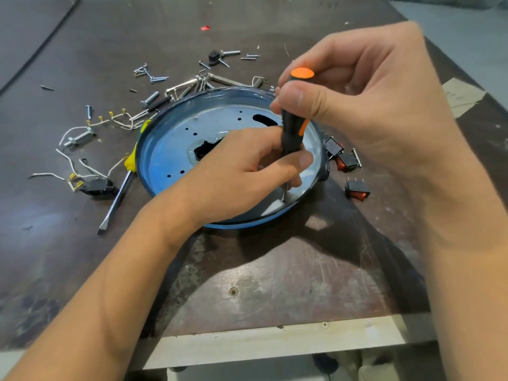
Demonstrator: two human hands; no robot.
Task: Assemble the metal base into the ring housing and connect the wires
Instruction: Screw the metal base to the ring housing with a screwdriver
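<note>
The metal base is lying seated inside the blue ring housing, which is resting around the middle of the tabletop. A black-and-orange screwdriver is being held nearly upright over the part of the base nearest the tabletop's near edge, with its tip being pressed down close to the housing rim. The top of the handle is being gripped by the curled fingers and thumb of the right hand, while the lower handle and shaft are being pinched and steadied by the left hand. A fixing screw is probably being driven, though no screw can be made out at the tip. The step is being served best by a shaft held square to the base, firm downward pressure from above, and a tip guarded against slipping across the thin sheet. The wires are lying loose toward the left edge, not yet connected.
</note>
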